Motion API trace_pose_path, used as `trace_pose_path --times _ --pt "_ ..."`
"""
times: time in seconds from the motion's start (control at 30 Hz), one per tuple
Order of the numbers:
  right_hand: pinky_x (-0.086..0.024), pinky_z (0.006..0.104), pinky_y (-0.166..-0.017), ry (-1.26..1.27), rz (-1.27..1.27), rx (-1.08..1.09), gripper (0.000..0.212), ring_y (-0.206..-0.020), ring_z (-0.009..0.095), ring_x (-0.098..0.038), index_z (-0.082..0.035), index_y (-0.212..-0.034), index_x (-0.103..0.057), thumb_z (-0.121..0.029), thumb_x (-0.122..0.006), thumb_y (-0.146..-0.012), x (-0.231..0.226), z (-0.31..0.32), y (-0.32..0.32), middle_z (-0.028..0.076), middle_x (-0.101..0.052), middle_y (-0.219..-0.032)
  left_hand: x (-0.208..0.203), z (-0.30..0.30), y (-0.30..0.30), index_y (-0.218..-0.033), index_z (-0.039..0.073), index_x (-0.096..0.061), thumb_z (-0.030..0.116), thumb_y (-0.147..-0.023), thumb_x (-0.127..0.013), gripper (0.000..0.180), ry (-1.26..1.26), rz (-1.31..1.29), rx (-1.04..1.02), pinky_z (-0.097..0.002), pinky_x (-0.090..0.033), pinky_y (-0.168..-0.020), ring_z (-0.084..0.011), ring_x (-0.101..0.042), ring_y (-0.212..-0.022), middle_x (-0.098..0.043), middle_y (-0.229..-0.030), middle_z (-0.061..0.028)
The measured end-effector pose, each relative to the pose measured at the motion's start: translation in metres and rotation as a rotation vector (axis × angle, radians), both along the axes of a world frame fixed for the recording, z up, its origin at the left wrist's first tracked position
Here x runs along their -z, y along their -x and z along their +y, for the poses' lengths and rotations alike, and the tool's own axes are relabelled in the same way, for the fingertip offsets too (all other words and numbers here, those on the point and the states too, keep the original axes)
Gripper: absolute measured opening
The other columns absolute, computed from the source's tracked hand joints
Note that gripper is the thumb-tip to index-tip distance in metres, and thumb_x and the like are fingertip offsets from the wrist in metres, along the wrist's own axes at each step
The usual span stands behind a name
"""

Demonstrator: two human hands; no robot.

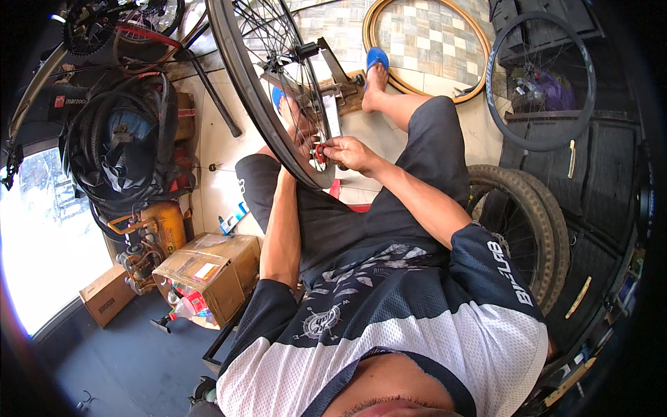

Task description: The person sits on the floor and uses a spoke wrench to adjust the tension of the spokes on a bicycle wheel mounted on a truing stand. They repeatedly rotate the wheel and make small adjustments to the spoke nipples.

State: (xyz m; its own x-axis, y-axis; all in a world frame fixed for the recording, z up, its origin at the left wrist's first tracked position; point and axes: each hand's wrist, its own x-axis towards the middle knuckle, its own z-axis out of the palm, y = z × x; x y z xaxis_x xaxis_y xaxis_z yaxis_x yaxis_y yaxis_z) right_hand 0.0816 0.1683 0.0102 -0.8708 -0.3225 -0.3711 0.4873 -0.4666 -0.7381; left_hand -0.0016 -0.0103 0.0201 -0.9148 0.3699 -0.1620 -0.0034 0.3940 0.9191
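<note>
A bicycle wheel with a dark rim and black spokes stands upright between my legs, its hub held in a metal truing stand. My right hand is closed, thumb and fingers pinching a small red spoke wrench at the spokes near the rim's lower end. On the left side, my left hand reaches in behind the rim and spokes, close to the wrench. Rim and spokes hide most of its fingers, so its grip is unclear.
Two tan tyres lie on the tiled floor ahead. At right are another wheel and knobbly tyres. A cardboard box, an orange compressor and a pile of black tyres stand at left.
</note>
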Motion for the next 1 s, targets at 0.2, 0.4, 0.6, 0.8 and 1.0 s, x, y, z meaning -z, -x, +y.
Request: trace_pose_path --times 0.2,0.4,0.6,0.8,1.0 --pt "-0.045 0.0249 -0.067 -0.174 -0.177 0.131 0.032 -0.078 0.007 -0.058 -0.008 -0.114 -0.075 -0.037 -0.072 -0.100 -0.009 0.011 -0.001 -0.002 -0.072 -0.095 0.028 -0.009 0.002 -0.125 -0.003 -0.064 0.012 -0.098 -0.070 0.031 -0.124 -0.334 0.043 -0.0324 -0.057 -0.068 -0.0194 -0.068 -0.083 -0.071 -0.095 -0.0089" --pt "-0.054 0.0308 -0.074 -0.687 0.072 0.029 0.042 -0.080 0.015 -0.071 0.004 -0.107 -0.076 -0.036 -0.075 -0.095 0.016 0.024 0.007 0.012 -0.078 -0.090 0.008 -0.003 -0.006 -0.113 0.003 -0.071 0.030 -0.097 -0.078 0.032 -0.121 -0.249 0.034 -0.0276 -0.049 -0.069 -0.0093 -0.062 -0.079 -0.071 -0.088 -0.0014" --pt "-0.053 0.0294 -0.067 -0.346 0.067 -0.042 0.031 -0.079 0.012 -0.068 0.005 -0.110 -0.074 -0.025 -0.069 -0.101 0.036 0.003 0.010 0.008 -0.077 -0.093 0.007 -0.009 -0.006 -0.109 0.002 -0.072 0.031 -0.096 -0.079 0.033 -0.102 -0.264 0.036 -0.0275 -0.047 -0.066 -0.0080 -0.060 -0.078 -0.070 -0.086 0.0015" --pt "-0.053 0.0277 -0.070 -0.287 0.142 -0.027 0.030 -0.082 0.009 -0.066 0.005 -0.108 -0.070 -0.024 -0.070 -0.103 0.032 0.008 0.011 0.007 -0.075 -0.093 0.005 -0.002 -0.002 -0.113 0.003 -0.070 0.029 -0.098 -0.076 0.031 -0.095 -0.206 0.115 -0.0263 -0.047 -0.062 -0.0082 -0.060 -0.074 -0.069 -0.084 0.0012" --pt "-0.057 0.0393 -0.077 -0.777 0.251 0.051 0.052 -0.090 0.027 -0.076 -0.002 -0.114 -0.063 -0.041 -0.082 -0.086 -0.008 -0.008 -0.001 0.015 -0.077 -0.096 0.018 -0.015 -0.002 -0.127 0.003 -0.068 0.032 -0.093 -0.080 0.046 -0.091 -0.128 0.064 -0.0266 -0.050 -0.056 -0.0091 -0.064 -0.066 -0.071 -0.079 -0.0036"
